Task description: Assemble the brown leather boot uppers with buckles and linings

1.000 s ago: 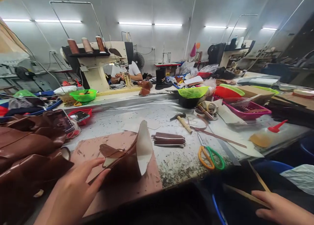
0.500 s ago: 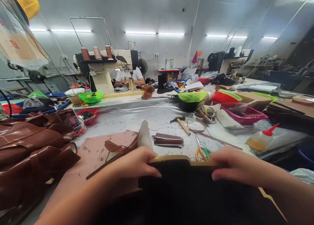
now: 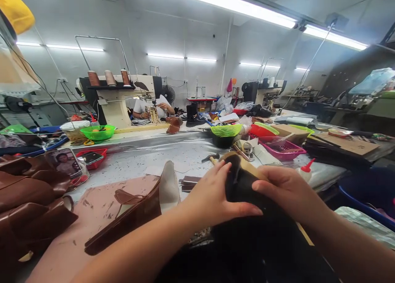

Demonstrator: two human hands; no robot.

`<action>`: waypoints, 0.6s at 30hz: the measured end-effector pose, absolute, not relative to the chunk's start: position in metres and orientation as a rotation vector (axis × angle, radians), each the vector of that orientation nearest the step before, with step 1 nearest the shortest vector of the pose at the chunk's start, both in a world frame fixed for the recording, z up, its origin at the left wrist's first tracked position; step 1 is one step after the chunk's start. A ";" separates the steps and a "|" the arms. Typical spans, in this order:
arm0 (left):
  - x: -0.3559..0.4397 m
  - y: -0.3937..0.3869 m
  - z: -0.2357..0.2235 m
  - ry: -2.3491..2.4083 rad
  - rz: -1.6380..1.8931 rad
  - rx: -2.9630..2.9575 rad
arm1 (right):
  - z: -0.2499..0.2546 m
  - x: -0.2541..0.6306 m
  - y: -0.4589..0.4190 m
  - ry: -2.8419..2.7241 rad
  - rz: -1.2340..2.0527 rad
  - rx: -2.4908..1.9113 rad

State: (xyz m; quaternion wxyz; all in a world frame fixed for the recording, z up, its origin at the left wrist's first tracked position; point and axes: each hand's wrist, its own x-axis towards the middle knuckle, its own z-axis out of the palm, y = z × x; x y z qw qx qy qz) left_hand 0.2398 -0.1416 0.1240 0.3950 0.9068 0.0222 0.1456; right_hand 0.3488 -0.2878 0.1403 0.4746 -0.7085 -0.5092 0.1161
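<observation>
A large black leather piece with a tan edge stands upright in front of me, curved over at its top. My left hand grips its upper left side, fingers over the top and thumb across the front. My right hand pinches the tan edge on the right, thumb in front. Left of my left hand, a brown leather boot upper with a pale lining lies on a stained pink sheet. Brown strips are partly hidden behind my left hand.
Glossy brown leather pieces are heaped at left, near a propped phone and a red tray. A hammer, magenta basket and glue bottle lie beyond my hands. A person sits behind a sewing machine.
The black piece has been raised and its top bent over. My left hand has moved right, nearer my right hand. The view has turned right, and the scissors are now hidden.
</observation>
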 end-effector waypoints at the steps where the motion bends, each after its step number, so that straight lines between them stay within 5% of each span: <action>1: 0.242 -0.144 0.125 0.008 0.290 2.207 | 0.144 0.345 -0.283 -1.311 0.249 -1.713; 7: 0.238 -0.122 0.125 -0.037 0.043 1.729 | 0.162 0.373 -0.289 -1.471 -0.168 -1.758; 12: 0.219 -0.102 0.114 0.268 0.102 1.357 | 0.153 0.404 -0.307 -1.645 0.585 -1.890; 18: 0.204 -0.088 0.092 0.218 0.011 1.325 | 0.149 0.389 -0.306 -1.675 0.642 -1.620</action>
